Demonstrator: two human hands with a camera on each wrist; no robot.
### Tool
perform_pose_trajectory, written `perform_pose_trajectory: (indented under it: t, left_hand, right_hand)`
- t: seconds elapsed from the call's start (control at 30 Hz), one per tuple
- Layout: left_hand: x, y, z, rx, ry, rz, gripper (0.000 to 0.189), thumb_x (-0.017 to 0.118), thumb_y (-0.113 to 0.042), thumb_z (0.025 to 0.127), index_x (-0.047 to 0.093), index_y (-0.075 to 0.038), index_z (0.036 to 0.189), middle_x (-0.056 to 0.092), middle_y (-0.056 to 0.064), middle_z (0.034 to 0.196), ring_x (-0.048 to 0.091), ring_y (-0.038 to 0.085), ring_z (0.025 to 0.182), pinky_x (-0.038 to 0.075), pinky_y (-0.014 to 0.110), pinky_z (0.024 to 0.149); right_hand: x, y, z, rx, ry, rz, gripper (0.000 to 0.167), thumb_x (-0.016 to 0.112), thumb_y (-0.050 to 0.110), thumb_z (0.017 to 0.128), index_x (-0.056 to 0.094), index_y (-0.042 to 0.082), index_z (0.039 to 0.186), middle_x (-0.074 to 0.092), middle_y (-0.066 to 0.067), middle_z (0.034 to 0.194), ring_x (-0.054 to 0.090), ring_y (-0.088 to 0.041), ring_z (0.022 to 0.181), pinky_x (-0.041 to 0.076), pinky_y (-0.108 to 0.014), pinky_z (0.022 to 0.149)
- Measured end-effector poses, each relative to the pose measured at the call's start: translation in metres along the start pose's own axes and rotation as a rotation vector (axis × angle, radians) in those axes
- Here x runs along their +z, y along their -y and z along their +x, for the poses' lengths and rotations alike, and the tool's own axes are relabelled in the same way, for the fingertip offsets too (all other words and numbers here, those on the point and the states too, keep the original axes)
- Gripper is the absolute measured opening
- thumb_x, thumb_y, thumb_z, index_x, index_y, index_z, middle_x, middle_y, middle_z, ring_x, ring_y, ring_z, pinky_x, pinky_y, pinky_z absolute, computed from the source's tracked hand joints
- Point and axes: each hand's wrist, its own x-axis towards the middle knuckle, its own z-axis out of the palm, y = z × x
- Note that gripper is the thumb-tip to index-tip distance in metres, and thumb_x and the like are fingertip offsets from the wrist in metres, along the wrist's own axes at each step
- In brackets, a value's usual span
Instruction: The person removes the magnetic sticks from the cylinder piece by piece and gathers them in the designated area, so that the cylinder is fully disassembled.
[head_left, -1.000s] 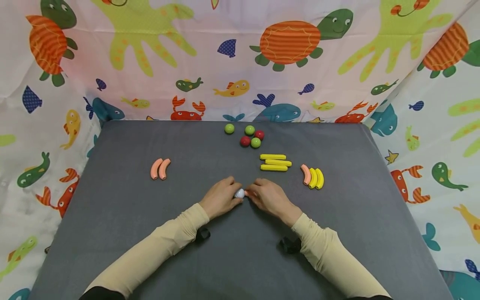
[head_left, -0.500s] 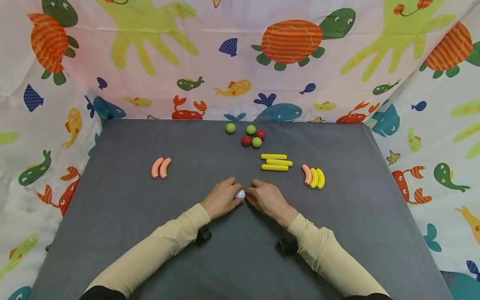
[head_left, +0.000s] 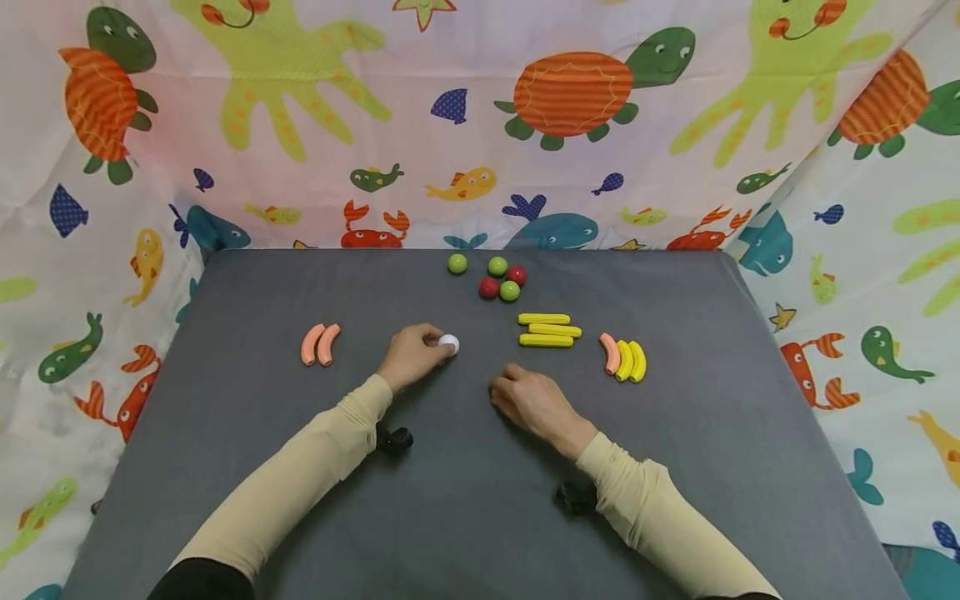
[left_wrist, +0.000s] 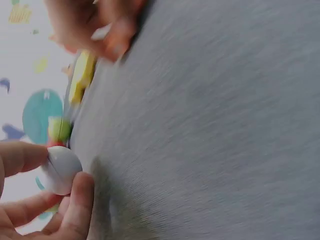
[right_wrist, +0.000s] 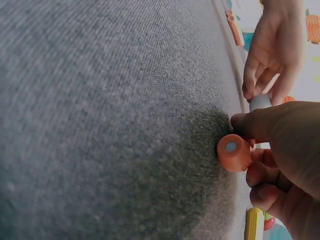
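Over the middle of the table my left hand (head_left: 408, 357) pinches a small white ball (head_left: 449, 344) between thumb and fingertips. In the left wrist view a thin seam line crosses the white ball (left_wrist: 61, 170), which is held just off the cloth. To the right and nearer to me, my right hand (head_left: 534, 404) stays low on the table. The right wrist view shows its thumb and fingers holding a pink-orange sausage-shaped piece (right_wrist: 233, 153), its round end bearing a grey disc. Most of that piece is hidden behind the fingers. The two hands are apart.
Two pink curved pieces (head_left: 318, 345) lie on the left of the grey table (head_left: 480, 517). Three yellow sticks (head_left: 550, 330) sit right of centre, beside a pink curved piece (head_left: 611, 353) and two yellow ones (head_left: 631, 361). Several green and red balls (head_left: 489, 288) are at the back.
My left hand has moved away from the right hand, forward and to the left, taking the white ball with it. My right hand has stayed nearly in place.
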Motion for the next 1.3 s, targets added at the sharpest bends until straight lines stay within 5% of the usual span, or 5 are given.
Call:
perform_pose_trajectory:
  t: [0.2, 0.43, 0.73, 1.0, 1.3]
  left_hand:
    - [-0.014, 0.003, 0.029, -0.286, 0.033, -0.374, 0.037, 0.062, -0.027, 0.097, 0.065, 0.005, 0.116, 0.065, 0.006, 0.089, 0.064, 0.006, 0.067, 0.057, 0.024, 0.073]
    - [-0.018, 0.001, 0.037, -0.331, 0.034, -0.529, 0.048, 0.059, -0.026, 0.099, 0.053, 0.010, 0.131, 0.064, 0.007, 0.088, 0.067, 0.005, 0.068, 0.058, 0.027, 0.081]
    - [0.000, -0.002, -0.013, 0.076, 0.142, -0.005, 0.021, 0.058, -0.018, 0.096, 0.070, -0.005, 0.107, 0.071, 0.008, 0.089, 0.063, 0.011, 0.071, 0.054, 0.031, 0.070]
    - [0.025, -0.010, -0.042, 0.328, 0.080, 0.307, 0.007, 0.065, -0.018, 0.093, 0.069, -0.013, 0.090, 0.065, -0.002, 0.078, 0.054, 0.007, 0.064, 0.045, 0.025, 0.061]
    - [0.035, -0.009, -0.048, 0.466, 0.205, 0.415, 0.010, 0.070, -0.021, 0.090, 0.065, -0.016, 0.084, 0.062, -0.004, 0.072, 0.049, 0.005, 0.057, 0.040, 0.021, 0.054]
  right_hand:
    - [0.004, 0.004, -0.003, -0.008, 0.028, 0.024, 0.007, 0.073, 0.015, 0.088, 0.073, 0.013, 0.095, 0.059, -0.003, 0.082, 0.058, -0.013, 0.060, 0.052, -0.029, 0.057]
    - [0.003, 0.005, -0.004, 0.012, 0.057, 0.034, 0.009, 0.072, 0.015, 0.088, 0.073, 0.011, 0.096, 0.062, -0.003, 0.084, 0.061, -0.014, 0.064, 0.054, -0.031, 0.061]
    - [-0.004, 0.000, 0.002, 0.186, 0.123, 0.209, 0.018, 0.067, 0.017, 0.092, 0.072, 0.010, 0.107, 0.064, -0.003, 0.088, 0.058, -0.012, 0.071, 0.052, -0.030, 0.066]
    - [-0.005, -0.005, 0.008, 0.544, 0.112, 0.338, 0.033, 0.071, 0.033, 0.090, 0.060, 0.014, 0.065, 0.055, 0.002, 0.051, 0.050, -0.007, 0.039, 0.038, -0.023, 0.038]
    - [-0.007, -0.001, 0.005, 0.453, 0.056, 0.106, 0.010, 0.065, 0.017, 0.090, 0.071, 0.012, 0.083, 0.063, 0.000, 0.070, 0.055, -0.012, 0.058, 0.045, -0.030, 0.051]
